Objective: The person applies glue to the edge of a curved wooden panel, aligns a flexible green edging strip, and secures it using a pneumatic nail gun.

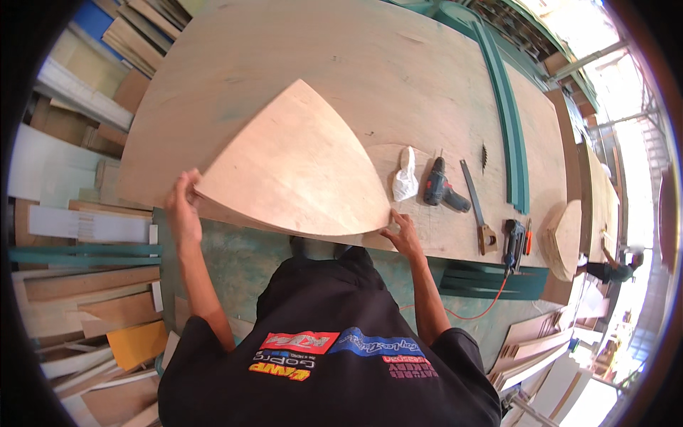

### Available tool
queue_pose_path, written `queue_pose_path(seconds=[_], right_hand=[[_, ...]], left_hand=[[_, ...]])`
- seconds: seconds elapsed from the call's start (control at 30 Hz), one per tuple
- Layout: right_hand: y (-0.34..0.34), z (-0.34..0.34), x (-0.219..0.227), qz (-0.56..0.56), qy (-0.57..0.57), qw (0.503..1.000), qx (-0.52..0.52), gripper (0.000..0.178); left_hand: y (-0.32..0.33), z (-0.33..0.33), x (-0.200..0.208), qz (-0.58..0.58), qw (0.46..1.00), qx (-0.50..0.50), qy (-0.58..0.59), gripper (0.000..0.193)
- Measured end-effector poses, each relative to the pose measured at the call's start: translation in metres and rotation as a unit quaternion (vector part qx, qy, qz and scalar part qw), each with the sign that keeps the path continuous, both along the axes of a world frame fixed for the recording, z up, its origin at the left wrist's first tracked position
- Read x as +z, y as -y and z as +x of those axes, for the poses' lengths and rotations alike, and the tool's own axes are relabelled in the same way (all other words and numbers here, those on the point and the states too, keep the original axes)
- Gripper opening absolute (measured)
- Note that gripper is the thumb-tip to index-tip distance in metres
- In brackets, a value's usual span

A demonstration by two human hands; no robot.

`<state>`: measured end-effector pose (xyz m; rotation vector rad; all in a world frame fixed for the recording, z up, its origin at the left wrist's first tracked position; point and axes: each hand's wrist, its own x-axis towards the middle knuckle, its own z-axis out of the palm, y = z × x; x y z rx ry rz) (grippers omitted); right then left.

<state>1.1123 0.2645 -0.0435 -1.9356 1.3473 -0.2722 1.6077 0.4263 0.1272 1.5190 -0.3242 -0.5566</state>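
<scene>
A curved, three-cornered plywood panel [299,164] lies over the near edge of the large wooden worktable [398,43], one corner pointing away from me. My left hand [184,210] grips its left corner, fingers closed around the edge. At the right corner, my right hand [403,233] pinches the panel between thumb and fingers. Just right of the panel are a white plastic bag or wrapped bundle [405,176] and a cordless drill [445,186]. The underside of the panel is hidden.
Farther right lie a handsaw [478,206], a drill bit [484,158], a nail gun [512,245] with an orange hose, an orange-handled tool [528,238] and green metal strips [504,117]. Stacked boards [92,285] stand at left. Another person [619,267] is at the far right.
</scene>
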Motion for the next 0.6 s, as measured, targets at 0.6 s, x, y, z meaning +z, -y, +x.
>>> queue_pose_path(seconds=[0.6], right_hand=[[0.180,0.053,-0.030,-0.156,-0.116,0.957,-0.217,0.063]], left_hand=[[0.303,-0.152,0.121,-0.352,0.872,-0.230,0.250,0.024]])
